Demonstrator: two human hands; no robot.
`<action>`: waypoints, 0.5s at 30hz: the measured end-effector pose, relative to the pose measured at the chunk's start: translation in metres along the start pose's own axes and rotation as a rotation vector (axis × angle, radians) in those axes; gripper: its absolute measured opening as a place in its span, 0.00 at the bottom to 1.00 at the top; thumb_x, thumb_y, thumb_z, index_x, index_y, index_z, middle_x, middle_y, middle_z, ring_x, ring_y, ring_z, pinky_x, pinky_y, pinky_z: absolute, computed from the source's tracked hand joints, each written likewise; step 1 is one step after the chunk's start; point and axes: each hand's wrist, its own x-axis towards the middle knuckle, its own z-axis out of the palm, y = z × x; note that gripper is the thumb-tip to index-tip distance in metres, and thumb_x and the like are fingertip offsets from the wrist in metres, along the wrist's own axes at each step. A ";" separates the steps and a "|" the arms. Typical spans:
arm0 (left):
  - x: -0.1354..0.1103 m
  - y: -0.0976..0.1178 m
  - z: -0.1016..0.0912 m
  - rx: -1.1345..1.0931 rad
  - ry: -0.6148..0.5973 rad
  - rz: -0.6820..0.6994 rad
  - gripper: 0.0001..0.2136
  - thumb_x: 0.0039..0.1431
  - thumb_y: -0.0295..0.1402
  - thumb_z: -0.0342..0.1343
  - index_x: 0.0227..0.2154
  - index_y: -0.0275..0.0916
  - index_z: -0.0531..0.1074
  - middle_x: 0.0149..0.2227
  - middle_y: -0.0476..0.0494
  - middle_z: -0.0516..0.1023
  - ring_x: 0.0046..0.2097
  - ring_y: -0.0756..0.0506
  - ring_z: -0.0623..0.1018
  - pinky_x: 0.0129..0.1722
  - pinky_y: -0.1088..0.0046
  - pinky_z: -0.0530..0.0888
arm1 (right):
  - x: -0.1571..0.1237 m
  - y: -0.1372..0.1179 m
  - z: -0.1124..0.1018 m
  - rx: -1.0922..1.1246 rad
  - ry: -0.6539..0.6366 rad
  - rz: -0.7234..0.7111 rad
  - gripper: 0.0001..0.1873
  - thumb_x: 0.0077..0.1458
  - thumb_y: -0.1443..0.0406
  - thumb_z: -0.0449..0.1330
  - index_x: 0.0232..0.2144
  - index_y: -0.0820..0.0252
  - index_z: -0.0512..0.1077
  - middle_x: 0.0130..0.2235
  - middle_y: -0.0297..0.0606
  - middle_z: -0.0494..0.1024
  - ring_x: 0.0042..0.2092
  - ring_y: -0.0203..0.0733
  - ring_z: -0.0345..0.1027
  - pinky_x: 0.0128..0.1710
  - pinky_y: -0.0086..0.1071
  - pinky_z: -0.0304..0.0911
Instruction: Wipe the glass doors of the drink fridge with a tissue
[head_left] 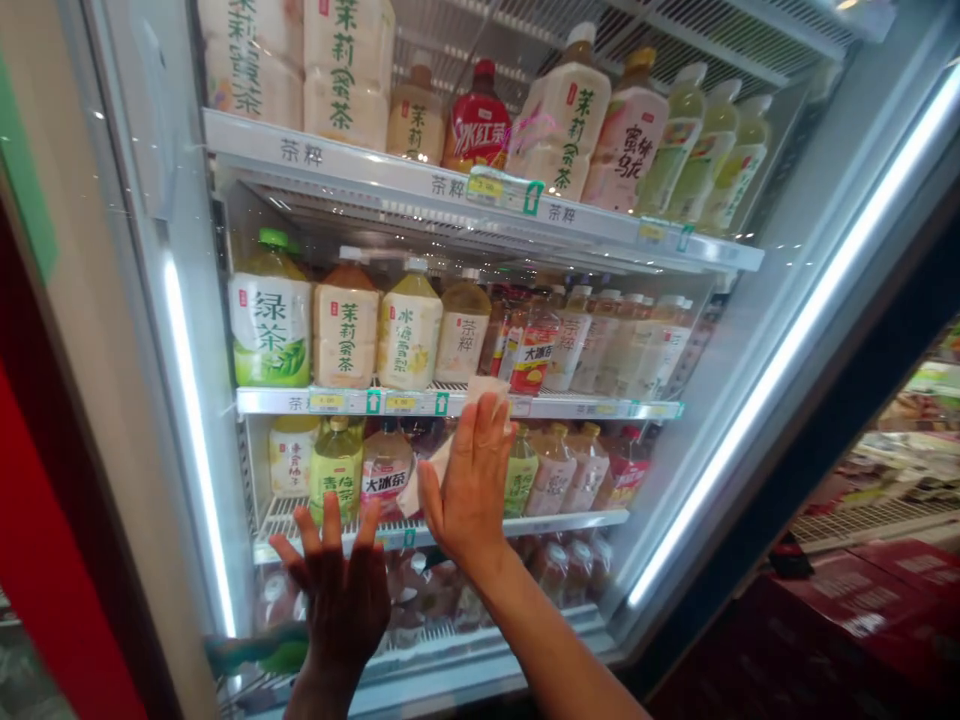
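Observation:
My right hand (469, 490) is raised in front of the drinks cooler with its fingers stretched up and close together. Beneath its palm and fingers is a thin white cloth (487, 388), pressed flat against the glass door. The cloth's edges show above the fingertips and left of the thumb; the rest is covered. Lower and to the left, my left hand (345, 590) is in shadow, fingers spread, palm toward the glass and holding nothing. Whether it touches the pane I cannot tell. Behind the hands stand bottles, among them a green-labelled tea bottle (270, 320).
Shelves of bottled drinks fill the cooler, with price tags along the middle shelf edge (330, 402). Bright light strips (199, 440) run down both sides. At the right are red boxes (862, 600) and a wire display rack (855, 515). A red panel (45, 480) stands at the left.

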 end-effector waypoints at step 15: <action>0.003 -0.035 -0.036 0.033 0.060 -0.056 0.41 0.61 0.18 0.54 0.73 0.47 0.44 0.77 0.43 0.36 0.76 0.33 0.38 0.74 0.44 0.36 | -0.019 -0.074 0.031 0.006 -0.023 -0.101 0.43 0.68 0.62 0.51 0.73 0.74 0.33 0.76 0.48 0.30 0.76 0.57 0.25 0.74 0.61 0.39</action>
